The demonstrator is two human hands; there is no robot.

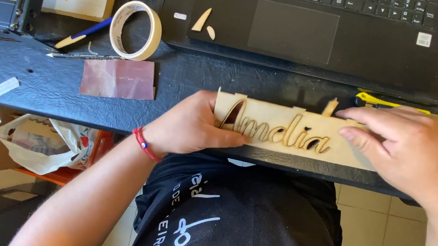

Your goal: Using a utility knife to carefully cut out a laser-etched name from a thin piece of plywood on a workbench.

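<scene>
Head view: a pale wooden panel (286, 129) with cut-out script lettering lies at the desk (36, 80) edge, centre frame. The left hand (190, 127) pinches its left end, grip clamped on it. The right hand (404, 146) presses flat on its right end (fingers spread). Tape roll (136, 30) and laptop (323, 29) sit above.

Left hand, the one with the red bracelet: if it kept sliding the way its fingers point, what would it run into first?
The left hand points right along the laser-cut wooden panel it presses. Going on, it would probably meet the right hand, which lies on the same panel's far end.
</scene>
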